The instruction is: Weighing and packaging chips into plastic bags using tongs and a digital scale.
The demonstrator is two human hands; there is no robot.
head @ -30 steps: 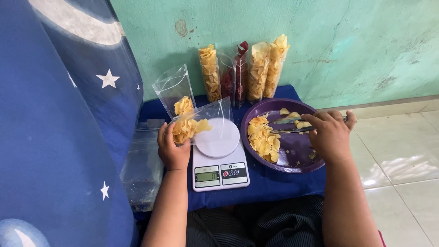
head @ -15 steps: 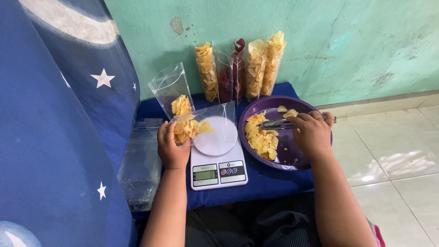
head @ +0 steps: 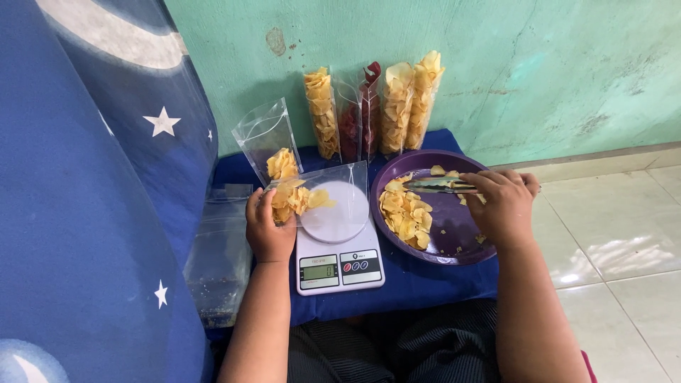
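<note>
Meanwhile, a clear plastic bag (head: 319, 191) partly filled with yellow chips is held by the left hand (head: 268, 225), its grip closed on the bag's lower end beside the white kitchen scale (head: 339, 245). Metal tongs (head: 440, 185) are clasped in the closed grip of the right hand (head: 505, 204) over the purple bowl (head: 454, 245), where loose chips (head: 406, 216) are heaped. Filled bags (head: 376, 106) are stood against the green wall.

Clear chip bags (head: 376, 110), scale's greenish screen (head: 320, 271)
</note>
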